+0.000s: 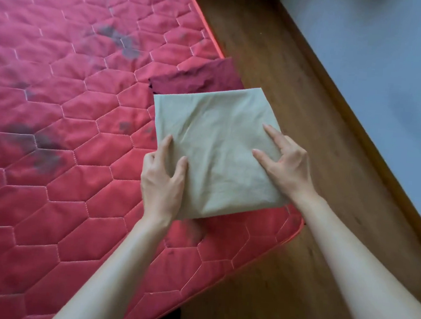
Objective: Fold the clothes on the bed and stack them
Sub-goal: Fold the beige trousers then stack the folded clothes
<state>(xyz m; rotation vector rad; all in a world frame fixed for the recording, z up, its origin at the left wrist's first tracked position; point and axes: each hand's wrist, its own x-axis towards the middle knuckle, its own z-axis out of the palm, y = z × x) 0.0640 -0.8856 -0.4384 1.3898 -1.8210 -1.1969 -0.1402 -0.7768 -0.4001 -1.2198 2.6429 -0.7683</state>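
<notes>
A folded beige cloth forms a flat square over the right edge of the red quilted mattress. My left hand grips its near left edge, thumb on top and fingers curled at the side. My right hand holds its right edge, with the index finger and thumb lying on top and the other fingers hidden under the cloth. Just beyond the beige cloth lies a folded dark red garment, partly covered by it.
The mattress has dark stains and ends in an orange piped edge near my right wrist. A brown wooden bed frame runs along the right, with grey floor beyond it.
</notes>
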